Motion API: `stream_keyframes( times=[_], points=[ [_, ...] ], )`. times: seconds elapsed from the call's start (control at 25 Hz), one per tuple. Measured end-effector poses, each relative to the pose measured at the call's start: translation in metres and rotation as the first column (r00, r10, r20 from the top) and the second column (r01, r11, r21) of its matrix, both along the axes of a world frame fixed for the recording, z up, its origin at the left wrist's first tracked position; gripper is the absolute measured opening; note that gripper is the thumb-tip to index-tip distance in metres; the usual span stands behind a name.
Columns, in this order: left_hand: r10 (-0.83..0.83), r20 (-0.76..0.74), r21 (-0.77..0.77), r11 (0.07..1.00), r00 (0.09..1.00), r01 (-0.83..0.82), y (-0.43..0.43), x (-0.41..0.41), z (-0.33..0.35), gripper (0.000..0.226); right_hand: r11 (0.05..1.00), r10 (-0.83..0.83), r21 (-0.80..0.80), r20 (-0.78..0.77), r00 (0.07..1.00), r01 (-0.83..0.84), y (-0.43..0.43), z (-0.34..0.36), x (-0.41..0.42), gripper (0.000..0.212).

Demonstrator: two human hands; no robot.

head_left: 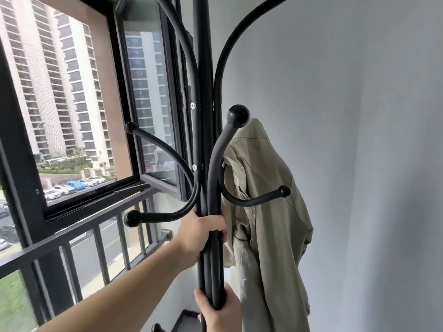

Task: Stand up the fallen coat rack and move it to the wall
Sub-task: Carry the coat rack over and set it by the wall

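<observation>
The right hand (217,310) is nearest, low on the pole, fingers wrapped around the black metal coat rack (206,164). Above it, the left hand (200,232) is closed on the same pole, just below the lowest ring of curved hooks; its forearm reaches in from the lower left. The rack stands upright. Just right of both hands, an olive-green jacket (266,212) hangs from the rack, draped past a ball-tipped hook. Beyond the jacket is the grey wall (359,140), close behind the rack. Left of the hands, further back, are a black railing (96,245) and an open black-framed window (148,111).
</observation>
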State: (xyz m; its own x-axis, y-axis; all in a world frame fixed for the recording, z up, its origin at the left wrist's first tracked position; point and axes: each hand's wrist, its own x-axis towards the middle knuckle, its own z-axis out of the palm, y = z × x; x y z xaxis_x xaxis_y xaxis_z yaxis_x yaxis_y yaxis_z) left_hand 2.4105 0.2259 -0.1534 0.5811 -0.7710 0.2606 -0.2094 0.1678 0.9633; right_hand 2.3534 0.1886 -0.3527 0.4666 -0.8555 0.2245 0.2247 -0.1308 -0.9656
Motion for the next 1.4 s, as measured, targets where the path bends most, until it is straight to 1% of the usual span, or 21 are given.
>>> stream_keyframes(
  times=[0.12, 0.28, 0.32, 0.44, 0.48, 0.6, 0.76, 1.04, 1.12, 1.28, 1.4],
  points=[
    [-0.003, 0.022, -0.013, 1.000, 1.000, 0.003, -0.031, -0.002, 0.008, 0.011, 1.000, 0.021, -0.013, 0.040, 0.999, -0.020, -0.035, 0.013, -0.004, 0.047],
    [-0.026, -0.010, -0.041, 0.999, 1.000, 0.025, -0.083, 0.010, 0.013, 0.008, 0.999, -0.033, -0.036, 0.035, 0.999, 0.034, -0.087, 0.026, 0.004, 0.050],
    [-0.040, -0.016, -0.040, 0.998, 0.999, 0.039, -0.098, 0.015, 0.014, 0.010, 0.997, -0.055, -0.045, 0.036, 0.998, 0.056, -0.100, 0.028, 0.009, 0.050],
    [-0.103, -0.012, -0.048, 0.994, 0.995, 0.102, -0.139, 0.035, 0.015, 0.025, 0.992, -0.105, -0.071, 0.028, 0.994, 0.107, -0.136, 0.034, 0.024, 0.050],
    [-0.124, -0.009, -0.048, 0.991, 0.992, 0.124, -0.152, 0.043, 0.017, 0.025, 0.990, -0.120, -0.074, 0.024, 0.992, 0.122, -0.148, 0.036, 0.031, 0.050],
    [-0.172, -0.033, -0.032, 0.985, 0.985, 0.171, -0.194, 0.069, 0.024, 0.012, 0.976, -0.195, -0.089, 0.022, 0.980, 0.196, -0.187, 0.044, 0.054, 0.047],
    [-0.244, -0.061, -0.056, 0.969, 0.968, 0.240, -0.239, 0.096, 0.027, 0.010, 0.961, -0.256, -0.109, 0.004, 0.967, 0.255, -0.226, 0.048, 0.076, 0.040],
    [-0.355, -0.056, -0.045, 0.935, 0.933, 0.352, -0.303, 0.103, 0.018, 0.004, 0.932, -0.355, -0.081, -0.019, 0.935, 0.353, -0.282, 0.037, 0.083, 0.047],
    [-0.366, -0.055, -0.047, 0.930, 0.929, 0.364, -0.322, 0.102, 0.018, 0.005, 0.923, -0.379, -0.082, -0.028, 0.925, 0.376, -0.299, 0.035, 0.084, 0.047],
    [-0.369, -0.026, -0.107, 0.925, 0.929, 0.365, -0.353, 0.097, 0.024, 0.007, 0.920, -0.387, -0.085, -0.023, 0.922, 0.384, -0.333, 0.037, 0.083, 0.044],
    [-0.361, -0.031, -0.105, 0.929, 0.932, 0.356, -0.379, 0.097, 0.023, 0.005, 0.918, -0.392, -0.085, -0.030, 0.920, 0.388, -0.361, 0.033, 0.085, 0.040]
  ],
)
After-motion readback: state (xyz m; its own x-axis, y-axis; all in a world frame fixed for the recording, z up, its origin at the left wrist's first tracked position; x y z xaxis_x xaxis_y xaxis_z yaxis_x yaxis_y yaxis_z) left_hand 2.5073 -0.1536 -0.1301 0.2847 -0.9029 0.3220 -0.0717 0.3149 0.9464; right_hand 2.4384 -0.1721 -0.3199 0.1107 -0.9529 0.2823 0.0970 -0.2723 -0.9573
